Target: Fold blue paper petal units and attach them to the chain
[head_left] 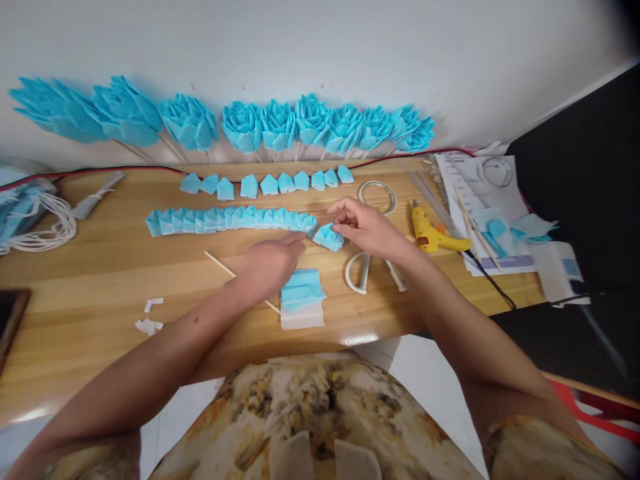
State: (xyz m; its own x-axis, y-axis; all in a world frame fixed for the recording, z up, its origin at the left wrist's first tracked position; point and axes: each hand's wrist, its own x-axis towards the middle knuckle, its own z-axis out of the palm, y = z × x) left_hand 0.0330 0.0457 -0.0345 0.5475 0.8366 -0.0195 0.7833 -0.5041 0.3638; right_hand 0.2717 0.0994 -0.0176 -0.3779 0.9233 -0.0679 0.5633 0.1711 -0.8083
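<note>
My left hand [273, 261] rests on the wooden table [100, 267], its fingertips touching the right end of a long row of overlapping folded blue petals [230, 218]. My right hand [365, 225] pinches a folded blue petal piece [329, 236] just right of that row's end. A stack of flat blue and white sheets [301, 298] lies right below my left hand. A thin wooden stick [223, 267] passes under my left wrist.
A second row of separate blue petals [270, 183] lies farther back. Finished blue paper flowers [250, 123] lean on the wall. White scissors [363, 270], a tape ring [379, 193], a yellow glue gun [430, 235], papers [480, 187] and white cord [45, 230] surround the work spot.
</note>
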